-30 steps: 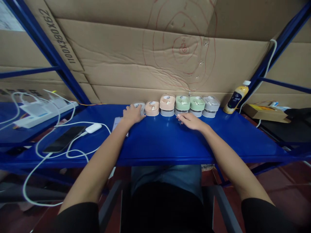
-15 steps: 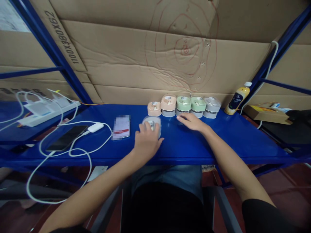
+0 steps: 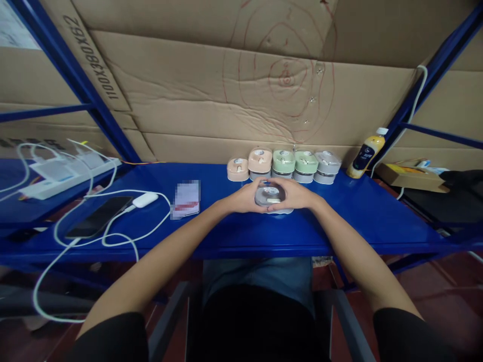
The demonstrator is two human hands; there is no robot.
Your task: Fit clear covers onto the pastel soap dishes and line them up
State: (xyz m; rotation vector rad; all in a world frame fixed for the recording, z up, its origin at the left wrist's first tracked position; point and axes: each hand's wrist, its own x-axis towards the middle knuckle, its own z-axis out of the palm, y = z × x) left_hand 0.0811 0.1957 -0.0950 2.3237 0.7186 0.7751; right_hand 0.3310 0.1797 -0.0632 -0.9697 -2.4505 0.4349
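A small grey rounded container with a clear lid [image 3: 270, 193] sits at the middle of the blue table, with a pale edge showing beneath it. My left hand [image 3: 245, 197] is wrapped round its left side, and my right hand [image 3: 297, 193] grips the right side. The fingertips nearly meet at the front and back. Just behind stand similar containers in a row: a single peach container [image 3: 237, 170], a peach one stacked on grey [image 3: 260, 160], two green stacks [image 3: 283, 161] and a grey stack [image 3: 327, 162]. My hands hide parts of their lower front.
On the left lie a blurred-screen phone [image 3: 185, 198], a dark phone [image 3: 100, 216] with looping white cables, and a white power strip [image 3: 71, 178]. A juice bottle [image 3: 367, 153] and a cardboard box [image 3: 411, 177] are at the right. A cardboard wall [image 3: 181, 90] rises behind.
My left hand has brought the grey container rightward to the middle. My right hand has come from near the row and closed on its other side.
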